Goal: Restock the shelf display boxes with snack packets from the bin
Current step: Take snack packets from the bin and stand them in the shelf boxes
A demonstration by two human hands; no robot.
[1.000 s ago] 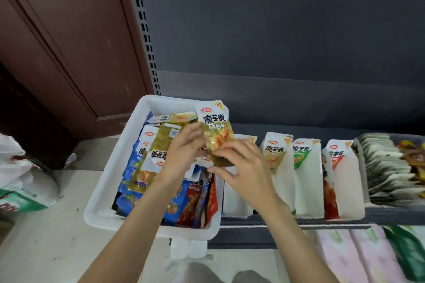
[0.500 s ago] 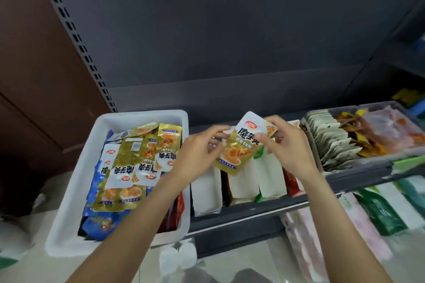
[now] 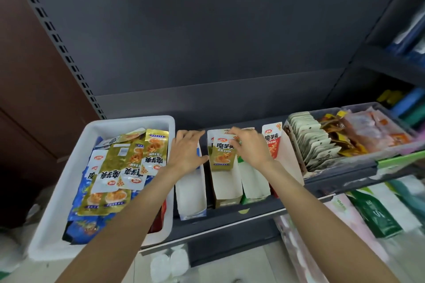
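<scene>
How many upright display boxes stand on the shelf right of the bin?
4, side by side: the blue-edged box, gold box, green box and red box.

Even, soft light from above; no hard shadows. Mild glare on gold foil packets (image 3: 119, 167) in white bin (image 3: 69, 181). Dark grey back panel (image 3: 207, 41) dim, flat. Strong wide-angle bending at edges: perforated upright (image 3: 57, 39) curved. Motion blur toward lower corners and right-side shelves (image 3: 404, 53); centre fairly sharp.
</scene>
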